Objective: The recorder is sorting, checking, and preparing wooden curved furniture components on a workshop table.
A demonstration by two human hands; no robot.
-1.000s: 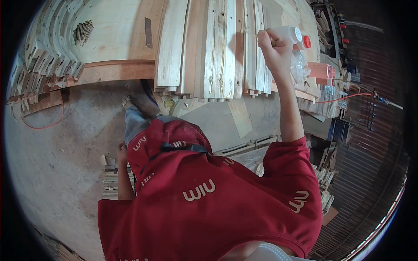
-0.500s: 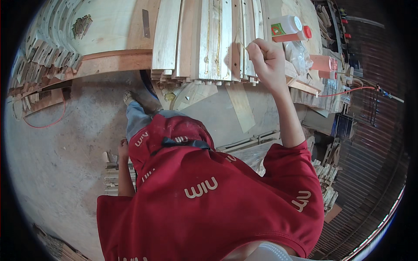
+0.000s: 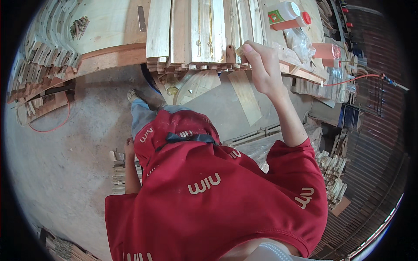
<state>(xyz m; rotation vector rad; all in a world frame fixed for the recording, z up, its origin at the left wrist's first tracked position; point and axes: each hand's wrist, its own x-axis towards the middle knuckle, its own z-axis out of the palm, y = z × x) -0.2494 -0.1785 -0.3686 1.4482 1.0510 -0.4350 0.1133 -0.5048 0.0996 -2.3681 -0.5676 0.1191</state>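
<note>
Where the workbench [image 3: 109, 61] runs across the top of the view, one row of pale wooden slats [image 3: 200, 30] lies side by side on it, some seven or eight by my count, though the fisheye bend makes the outer ones hard to separate. Two of the middle slats carry thin yellowish lines of glue [image 3: 204, 26] along their length. Beyond them lies one white glue bottle [image 3: 285, 12] with a red cap, on its side, well apart from the fingers. One loose board [image 3: 246, 98] leans below the bench edge.

The right hand [image 3: 261, 65] is raised to the near ends of the slats, just at the bench edge. Its fingers [image 3: 249, 48] are curled nearly closed, thumb and forefinger pinched on a small brownish piece [image 3: 238, 51] that touches the slat ends; what that piece is I cannot tell.

The left hand [image 3: 129, 147] hangs low beside the red shirt, well apart from the bench, just above a stack of small wood pieces [image 3: 118, 176]. Its fingers are mostly hidden, so their spread cannot be told.
</note>
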